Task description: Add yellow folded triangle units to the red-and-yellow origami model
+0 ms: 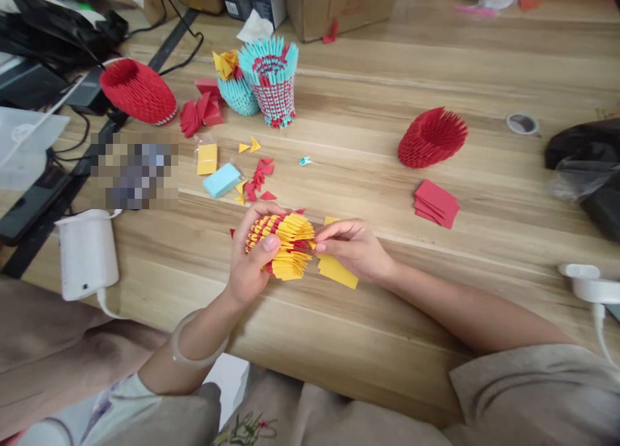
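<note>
And the left grip (248, 262) cradles the folded-paper cup (291, 226), likely light and crushable, best held round its sides, while the right grip (356, 249) pinches a yellow piece (312, 245) at three o'clock.

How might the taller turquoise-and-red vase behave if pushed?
The vase may tip, since it flares above a narrower base. It is probably light: hollow, seemingly folded paper. Its pointed rim pieces might bend if squeezed.
</note>
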The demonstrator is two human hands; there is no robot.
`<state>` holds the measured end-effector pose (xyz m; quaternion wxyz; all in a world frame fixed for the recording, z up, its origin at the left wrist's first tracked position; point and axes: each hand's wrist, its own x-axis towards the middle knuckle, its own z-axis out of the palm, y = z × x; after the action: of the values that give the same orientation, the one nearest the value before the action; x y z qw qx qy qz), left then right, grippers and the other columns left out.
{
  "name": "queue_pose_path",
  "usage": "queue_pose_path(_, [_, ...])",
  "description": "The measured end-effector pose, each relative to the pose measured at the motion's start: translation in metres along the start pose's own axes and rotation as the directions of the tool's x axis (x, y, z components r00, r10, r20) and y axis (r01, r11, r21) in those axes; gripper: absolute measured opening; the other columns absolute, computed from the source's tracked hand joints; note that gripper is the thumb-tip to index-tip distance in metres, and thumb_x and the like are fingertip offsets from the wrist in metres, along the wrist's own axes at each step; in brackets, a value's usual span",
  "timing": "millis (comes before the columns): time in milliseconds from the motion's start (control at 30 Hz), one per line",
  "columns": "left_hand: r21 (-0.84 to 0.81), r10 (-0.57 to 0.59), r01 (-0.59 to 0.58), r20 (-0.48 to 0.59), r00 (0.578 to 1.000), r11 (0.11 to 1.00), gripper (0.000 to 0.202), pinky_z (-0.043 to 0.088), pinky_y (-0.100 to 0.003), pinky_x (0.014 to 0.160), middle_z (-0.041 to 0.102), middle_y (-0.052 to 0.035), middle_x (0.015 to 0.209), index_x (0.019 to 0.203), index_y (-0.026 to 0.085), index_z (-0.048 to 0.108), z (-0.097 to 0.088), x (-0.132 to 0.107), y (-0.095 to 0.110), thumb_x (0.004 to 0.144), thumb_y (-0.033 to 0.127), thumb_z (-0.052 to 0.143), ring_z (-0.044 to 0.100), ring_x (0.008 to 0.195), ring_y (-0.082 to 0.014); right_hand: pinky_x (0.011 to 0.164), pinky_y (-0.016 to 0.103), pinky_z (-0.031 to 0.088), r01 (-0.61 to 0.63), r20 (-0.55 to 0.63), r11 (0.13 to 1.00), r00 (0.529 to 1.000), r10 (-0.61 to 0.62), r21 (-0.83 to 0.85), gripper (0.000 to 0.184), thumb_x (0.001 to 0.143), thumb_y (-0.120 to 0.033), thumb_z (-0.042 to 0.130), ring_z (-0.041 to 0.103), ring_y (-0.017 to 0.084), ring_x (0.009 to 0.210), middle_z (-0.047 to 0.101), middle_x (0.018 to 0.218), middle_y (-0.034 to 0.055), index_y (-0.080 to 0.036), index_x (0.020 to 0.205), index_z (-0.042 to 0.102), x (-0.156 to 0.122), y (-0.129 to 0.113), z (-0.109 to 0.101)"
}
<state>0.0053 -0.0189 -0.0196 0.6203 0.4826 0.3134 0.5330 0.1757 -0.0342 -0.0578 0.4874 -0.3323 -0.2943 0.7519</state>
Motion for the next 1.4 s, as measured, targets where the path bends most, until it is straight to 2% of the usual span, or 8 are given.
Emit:
queue_pose_path(400, [0.056, 0.041, -0.042, 0.022, 0.999, 0.998, 0.034, 0.055, -0.034, 0.076, 0.067, -0.0071, 0.098, 0.102, 0.019, 0.061, -0.0010, -0.0026, -0.0021, 0.078, 0.042, 0.067, 0.067, 0.092, -0.0231, 0.066, 0.021, 0.054, -0.026, -0.063, 1.000, 0.998, 0.025, -0.008, 0.019, 0.054, -0.025, 0.088, 0.066, 0.009, 0.064, 0.074, 0.071, -0.0003, -0.020, 0.066, 0.075, -0.0010, -0.0007, 0.0024])
queue_pose_path(500, [0.068, 0.044, -0.047, 0.055, 0.998, 0.997, 0.035, 0.054, -0.035, 0.081, 0.067, -0.0072, 0.100, 0.104, 0.019, 0.059, -0.0019, -0.0034, -0.0024, 0.079, 0.042, 0.066, 0.066, 0.094, -0.0231, 0.067, 0.022, 0.054, -0.044, -0.081, 0.997, 0.996, 0.049, 0.055, 0.020, 0.053, -0.025, 0.089, 0.066, 0.009, 0.063, 0.073, 0.068, -0.0006, -0.021, 0.066, 0.074, -0.0017, -0.0016, 0.0052])
queue_pose_path(700, [0.109, 0.063, -0.074, 0.106, 0.992, 0.991, 0.038, 0.053, -0.033, 0.080, 0.066, -0.0087, 0.103, 0.106, 0.018, 0.057, -0.0048, -0.0039, -0.0047, 0.079, 0.043, 0.066, 0.065, 0.093, -0.0216, 0.071, 0.025, 0.055, -0.089, -0.079, 0.984, 0.992, 0.102, 0.156, 0.020, 0.054, -0.023, 0.089, 0.067, 0.010, 0.063, 0.073, 0.067, -0.0011, -0.021, 0.066, 0.074, -0.0035, -0.0040, 0.0087])
queue_pose_path(1067, [0.138, 0.003, -0.022, 0.137, 0.991, 0.990, 0.039, 0.053, -0.035, 0.083, 0.064, -0.0098, 0.106, 0.106, 0.020, 0.057, -0.0051, -0.0039, -0.0037, 0.077, 0.042, 0.068, 0.063, 0.097, -0.0232, 0.069, 0.027, 0.055, -0.019, -0.174, 0.999, 0.985, 0.024, 0.031, 0.020, 0.051, -0.024, 0.088, 0.066, 0.012, 0.065, 0.074, 0.072, 0.0003, -0.021, 0.063, 0.074, -0.0033, -0.0010, 0.0090])
queue_pose_path(1200, [0.113, -0.008, -0.010, 0.156, 0.988, 0.993, 0.038, 0.053, -0.036, 0.085, 0.063, -0.0099, 0.108, 0.106, 0.020, 0.056, -0.0048, -0.0029, -0.0062, 0.077, 0.041, 0.068, 0.063, 0.102, -0.0242, 0.062, 0.024, 0.053, 0.025, -0.199, 1.000, 0.980, -0.022, 0.011, 0.019, 0.051, -0.020, 0.087, 0.065, 0.011, 0.060, 0.073, 0.067, -0.0008, -0.020, 0.063, 0.072, -0.0033, -0.0003, 0.0090])
queue_pose_path(1300, [0.081, -0.012, 0.001, 0.136, 0.991, 0.997, 0.037, 0.054, -0.036, 0.085, 0.064, -0.0095, 0.107, 0.106, 0.020, 0.057, -0.0037, -0.0013, -0.0080, 0.078, 0.041, 0.068, 0.064, 0.102, -0.0240, 0.059, 0.022, 0.052, 0.015, -0.180, 0.997, 0.984, -0.002, 0.073, 0.019, 0.052, -0.017, 0.087, 0.064, 0.009, 0.057, 0.071, 0.064, -0.0018, -0.020, 0.063, 0.071, -0.0027, -0.0007, 0.0087])
queue_pose_path(1400, [0.030, 0.009, -0.011, 0.075, 0.997, 0.999, 0.036, 0.055, -0.035, 0.083, 0.065, -0.0085, 0.103, 0.103, 0.021, 0.060, -0.0015, -0.0001, -0.0082, 0.077, 0.044, 0.067, 0.065, 0.097, -0.0229, 0.064, 0.023, 0.054, -0.036, -0.122, 0.986, 0.991, 0.057, 0.164, 0.019, 0.054, -0.018, 0.087, 0.065, 0.010, 0.059, 0.071, 0.064, -0.0019, -0.019, 0.063, 0.070, -0.0018, -0.0025, 0.0089])
